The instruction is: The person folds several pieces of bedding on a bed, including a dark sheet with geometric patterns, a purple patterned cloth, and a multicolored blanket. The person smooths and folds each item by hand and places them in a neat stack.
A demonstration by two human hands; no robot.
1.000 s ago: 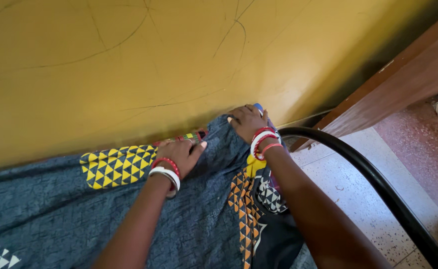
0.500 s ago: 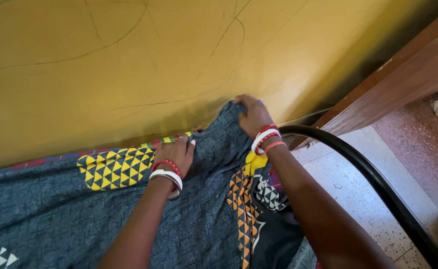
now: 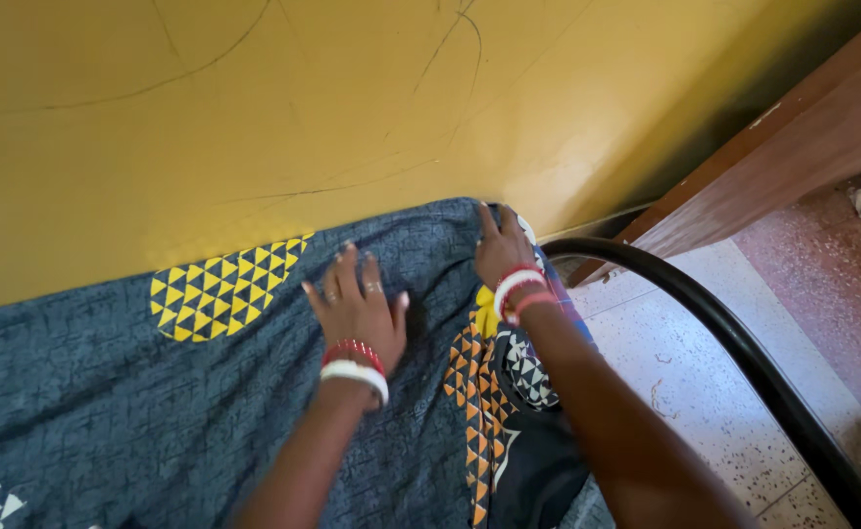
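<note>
A dark blue-grey textured cotton bedsheet (image 3: 136, 392) with triangle-patterned patches covers the lower half of the view, its far edge lying along the mustard-yellow scratched wall (image 3: 254, 118) from nine o'clock round to one o'clock. The left hand (image 3: 360, 309) lies flat on the sheet near the centre, fingers spread and pointing toward twelve o'clock, gripping nothing; red and white bangles ring its wrist. The right hand (image 3: 502, 250) sits just to its two o'clock, at the sheet's far corner by the wall, palm down with fingers stretched out on the cloth (whether the fingertips pinch the edge cannot be told); it too wears red and white bangles.

A yellow and black triangle patch (image 3: 217, 289) lies at nine o'clock from the left hand, close to the wall. An orange and black triangle strip (image 3: 474, 392) runs down the sheet's side at five o'clock from that hand, under the right forearm. A curved black metal tube (image 3: 734, 343) sweeps from the corner toward four o'clock over the speckled pale terrazzo floor (image 3: 685, 362). A brown wooden board (image 3: 793, 147) slants at two o'clock.
</note>
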